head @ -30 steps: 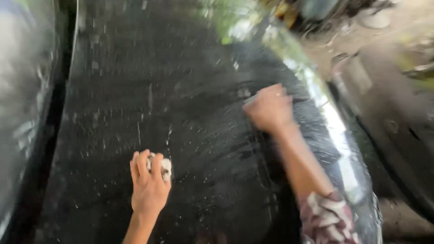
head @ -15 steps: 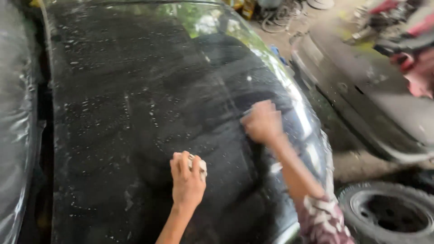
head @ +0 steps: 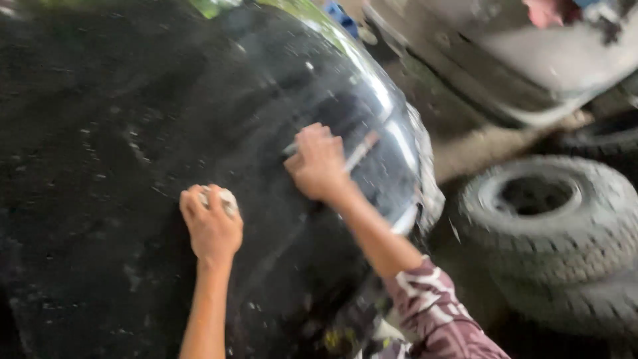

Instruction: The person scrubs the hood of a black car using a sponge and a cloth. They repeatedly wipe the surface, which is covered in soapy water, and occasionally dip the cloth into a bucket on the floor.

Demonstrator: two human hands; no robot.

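Your left hand point(head: 211, 226) has its fingers curled tight around a small whitish pad point(head: 222, 198), pressing it flat against the wet black car panel point(head: 100, 166). Your right hand point(head: 319, 163) lies just beside it, fingers bunched together on the same glossy surface, over a thin pale strip point(head: 359, 151) that shows past the knuckles; the blur hides whether you pinch it. A patterned sleeve point(head: 432, 312) covers your right forearm. Worn tyres point(head: 551, 219) lie on the ground to the right.

The left hand point(head: 211, 226) and its forearm are bare. The right hand point(head: 319, 163) is bare too; the right arm wears a maroon sleeve with white pattern point(head: 435, 316), pushed above the forearm.
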